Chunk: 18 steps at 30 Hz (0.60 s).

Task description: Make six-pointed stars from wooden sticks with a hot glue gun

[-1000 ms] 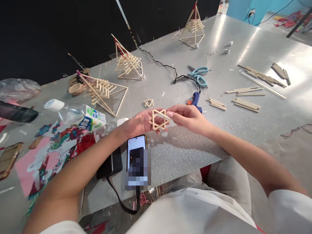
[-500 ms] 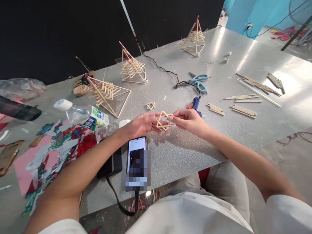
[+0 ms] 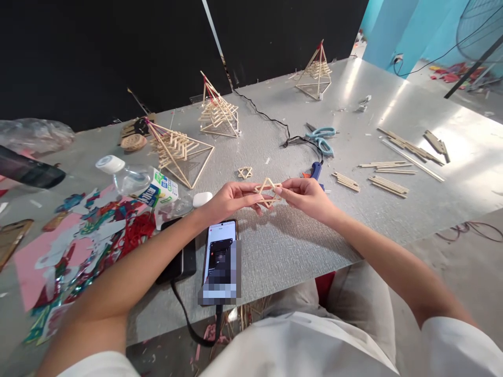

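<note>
Both hands [image 3: 228,201] [image 3: 308,198] pinch the stick star [image 3: 269,200] between them, apparently at its edges.

The grey counter [image 3: 306,251] bears three stick pyramids [image 3: 220,113] toward its far edge. Scissors [image 3: 326,148] and a glue gun [image 3: 316,169] lie mid-counter, a lit phone [image 3: 223,233] by the near edge.

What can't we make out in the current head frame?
All in the head view:
Star: some joints, behind the left hand and right hand.
Glue gun: part of its body, behind the right hand.
Lit phone: lower screen, under a pixel mosaic.
Gold phone: left part, cut off by the left edge.
Bottle label: fine print, too small.
</note>
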Available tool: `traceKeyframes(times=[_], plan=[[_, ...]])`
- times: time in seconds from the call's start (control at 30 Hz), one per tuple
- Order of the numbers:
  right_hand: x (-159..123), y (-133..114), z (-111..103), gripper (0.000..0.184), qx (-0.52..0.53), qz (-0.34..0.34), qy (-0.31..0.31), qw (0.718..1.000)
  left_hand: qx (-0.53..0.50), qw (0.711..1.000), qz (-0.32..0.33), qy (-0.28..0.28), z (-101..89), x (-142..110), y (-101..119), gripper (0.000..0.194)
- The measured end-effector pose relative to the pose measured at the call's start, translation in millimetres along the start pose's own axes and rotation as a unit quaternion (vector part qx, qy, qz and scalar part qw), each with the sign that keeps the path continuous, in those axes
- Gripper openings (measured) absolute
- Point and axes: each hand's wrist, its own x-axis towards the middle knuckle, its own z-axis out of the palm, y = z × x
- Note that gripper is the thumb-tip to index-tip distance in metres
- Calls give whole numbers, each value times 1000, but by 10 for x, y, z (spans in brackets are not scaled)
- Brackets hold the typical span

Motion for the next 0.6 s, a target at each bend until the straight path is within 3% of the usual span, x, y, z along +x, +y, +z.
traceKeyframes(times=[0.43, 0.6], plan=[[1, -1, -29, 66, -13, 8, -9, 1000, 8, 1000, -1, -16, 1, 31, -8, 46], [1, 10, -26, 67, -14, 5, -6, 1000, -52, 998, -13, -28, -61, 25, -40, 46]])
